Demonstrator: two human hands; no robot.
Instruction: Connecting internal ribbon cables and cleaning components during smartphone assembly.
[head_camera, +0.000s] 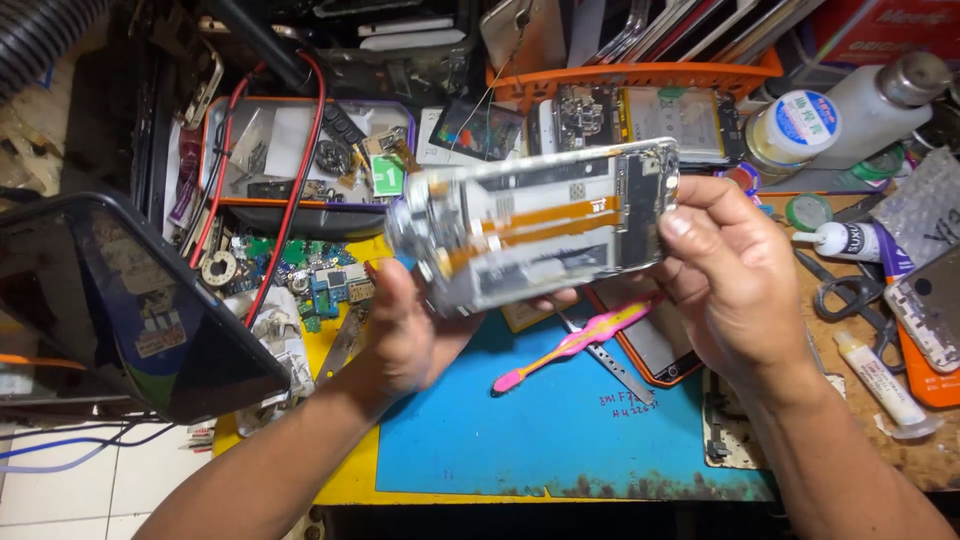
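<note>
I hold an opened phone frame (540, 225) up over the bench, its silver inside facing me, with orange flex cables running along it. My left hand (400, 330) grips its left end from below. My right hand (725, 270) clasps its right end, thumb on the edge. The frame is slightly blurred. Under it lies a blue work mat (560, 430) with a pink and yellow toothbrush (575, 345) and metal tweezers (615, 365).
A dark tablet-like screen (130, 300) leans at the left. A tray of small parts (290, 150) with red wires sits behind. An orange basket (640, 75) of phones, white bottles (800, 125), glue tubes (880, 380) and scissors (845, 295) crowd the right.
</note>
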